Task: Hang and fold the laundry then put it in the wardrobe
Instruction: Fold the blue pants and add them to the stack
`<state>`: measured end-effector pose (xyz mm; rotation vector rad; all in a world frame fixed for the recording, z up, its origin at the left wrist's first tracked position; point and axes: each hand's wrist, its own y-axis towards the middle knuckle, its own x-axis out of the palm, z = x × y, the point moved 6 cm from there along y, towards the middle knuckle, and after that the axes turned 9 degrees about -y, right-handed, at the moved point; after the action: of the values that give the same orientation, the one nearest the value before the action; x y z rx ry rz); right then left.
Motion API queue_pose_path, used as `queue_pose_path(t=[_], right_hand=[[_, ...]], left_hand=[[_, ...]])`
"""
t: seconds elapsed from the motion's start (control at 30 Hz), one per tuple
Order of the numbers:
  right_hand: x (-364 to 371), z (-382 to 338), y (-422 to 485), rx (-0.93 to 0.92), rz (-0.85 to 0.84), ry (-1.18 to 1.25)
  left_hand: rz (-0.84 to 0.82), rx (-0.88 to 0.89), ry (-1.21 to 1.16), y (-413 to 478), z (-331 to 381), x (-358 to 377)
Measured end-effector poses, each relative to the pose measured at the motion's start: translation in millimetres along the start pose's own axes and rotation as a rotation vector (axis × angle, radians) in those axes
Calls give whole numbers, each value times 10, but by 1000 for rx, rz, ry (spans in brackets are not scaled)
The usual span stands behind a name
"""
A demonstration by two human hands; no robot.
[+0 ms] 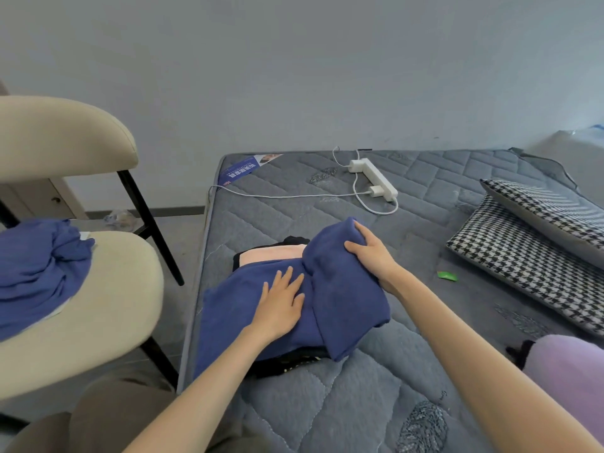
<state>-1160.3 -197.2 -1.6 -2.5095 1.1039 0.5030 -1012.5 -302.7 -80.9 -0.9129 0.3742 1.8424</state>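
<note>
1. A bare grey quilted mattress (408, 371) lies against a pale wall (294, 76), with a beige chair (98, 305) at your left.
2. The blue garment (343, 289) lies near the mattress's left edge, on top of a pink garment (277, 255) and a black garment (294, 361).
3. Your left hand (281, 299) lies flat on the blue garment's left part, fingers straight and spread; its grip holds nothing.
4. Your right hand (372, 253) has its grip on the garment's raised right fold, fingers over the top, thumb on the near side.
5. A second blue cloth (36, 273) lies bunched on the chair seat.
6. A white power strip (376, 179) lies near the wall; two houndstooth pillows (523, 256) are stacked at right.
</note>
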Motion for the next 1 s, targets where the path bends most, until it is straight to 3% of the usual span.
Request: queue_pose_path(t=[0.17,0.27,0.33,0.43,0.5,0.63,0.7,0.83,1.0], right_hand=[[514,-308,-38,-109,36,-326],[1034,-512,-133,-231,-36,-408],[1416,-547,-210,-299,-180,-398],[1743,-427,-249,-248,-390,-251],[1686,-368,-214,-231,-328,-223],[1222,-135,-89,-145,45,-304],[1067,80,-77,-19,126,-352],[1140,421,-158,193,-20,-332],[1196,401,-286,147,-61,-488]], left_hand=[[215,-53,-295,-168,-400,-412],[301,-98,-475,-275,-677,-595],[328,-191,-695,-334,-845,-659],[311,-402,-1101,-459,-1010,-617],[236,-522,-1234,-527,-1101,-523],[150,-576,-1225,-509,-1173,-383],[183,-545,-1230,-455,-1155,-365],[301,-470,-1190,-411,-1102,-373],[383,-445,-1225,-419,-1185,-395]])
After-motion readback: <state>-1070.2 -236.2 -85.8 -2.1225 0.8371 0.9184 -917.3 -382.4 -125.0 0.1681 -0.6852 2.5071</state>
